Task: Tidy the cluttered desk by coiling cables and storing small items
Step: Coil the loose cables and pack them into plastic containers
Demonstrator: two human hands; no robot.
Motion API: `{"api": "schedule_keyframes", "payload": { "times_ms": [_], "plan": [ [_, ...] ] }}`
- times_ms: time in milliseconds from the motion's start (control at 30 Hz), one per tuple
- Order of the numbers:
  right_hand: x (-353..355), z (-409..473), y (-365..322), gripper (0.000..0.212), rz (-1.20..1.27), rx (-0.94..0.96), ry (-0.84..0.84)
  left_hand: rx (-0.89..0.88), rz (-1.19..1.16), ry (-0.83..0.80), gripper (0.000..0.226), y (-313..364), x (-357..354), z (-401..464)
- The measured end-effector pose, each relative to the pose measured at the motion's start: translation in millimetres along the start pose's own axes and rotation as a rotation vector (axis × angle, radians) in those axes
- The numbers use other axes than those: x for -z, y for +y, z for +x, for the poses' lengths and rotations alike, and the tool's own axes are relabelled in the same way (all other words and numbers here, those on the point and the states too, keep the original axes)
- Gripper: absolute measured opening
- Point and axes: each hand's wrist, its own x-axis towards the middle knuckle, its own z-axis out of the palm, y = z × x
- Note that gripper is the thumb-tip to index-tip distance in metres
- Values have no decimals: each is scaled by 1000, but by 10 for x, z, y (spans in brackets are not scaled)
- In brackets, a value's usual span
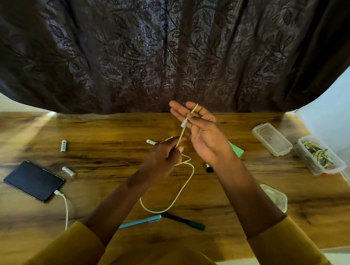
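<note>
Dark leaf-patterned curtain (174, 51) hangs behind a wooden desk (108, 155) strewn with batteries, pens and a phone (33, 180) on its charger lead. Raised above the desk, the right hand (200, 131) has fingers straight and slightly spread, with the cream cable (179, 193) looped over a fingertip. The left hand (164, 158) pinches the cable lower down; its slack hangs in a loop near the desk. Coiling seems just begun. Next, I judge, the left hand must wind slack round the right fingers, then carry the coil to the open container (321, 155).
</note>
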Motion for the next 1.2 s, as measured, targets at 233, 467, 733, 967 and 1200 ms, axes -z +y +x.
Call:
{"api": "schedule_keyframes", "payload": {
  "times_ms": [233,467,733,967,1200],
  "plan": [
    [12,34,52,42,-163,43,167,-91,-96,-128,35,134,11,-5],
    [83,29,130,39,-889,156,206,24,-194,-88,58,129,128,57],
    [136,-81,146,32,-1003,-69,115,-109,-171,120,45,213,414,121],
    [97,-112,126,41,-841,-158,10,-102,-154,121,46,249,471,186],
    [27,-169,55,40,-610,-290,-98,-137,-116,141,29,192,514,252]
  ]
}}
